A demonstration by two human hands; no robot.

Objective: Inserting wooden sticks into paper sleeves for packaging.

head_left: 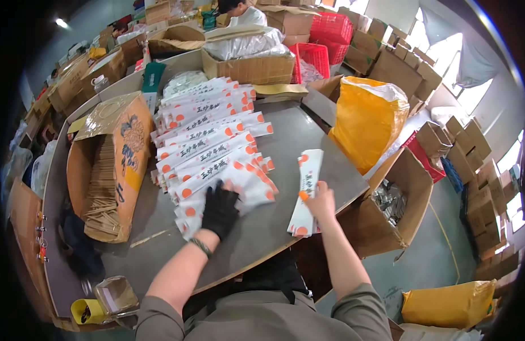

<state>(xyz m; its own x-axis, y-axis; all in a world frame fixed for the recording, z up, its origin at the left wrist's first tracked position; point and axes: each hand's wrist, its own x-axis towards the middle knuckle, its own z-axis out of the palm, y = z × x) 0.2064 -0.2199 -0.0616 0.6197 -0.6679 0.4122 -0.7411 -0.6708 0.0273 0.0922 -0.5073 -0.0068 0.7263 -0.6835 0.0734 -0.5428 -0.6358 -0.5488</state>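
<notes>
My left hand (220, 211), in a black glove, rests with fingers stretched out on the near end of a large heap of white paper chopstick sleeves (208, 136). The sleeves bear orange dots and dark lettering and overlap in rows. At the table's right, my bare right hand (321, 203) grips a small separate stack of the same sleeves (309, 170) by its right side. An orange cover (303, 195) sits on one of its digits. Left of the heap, an open cardboard box (134, 148) lies tilted, with many thin wooden chopsticks (101, 170) inside.
A yellow sack (367, 116) stands past the grey table's (268, 224) right edge, above an open carton (413, 207) of silvery packets. A carton with plastic wrap (248, 62) and red crates (313, 59) are at the back. Another person (248, 16) is behind them.
</notes>
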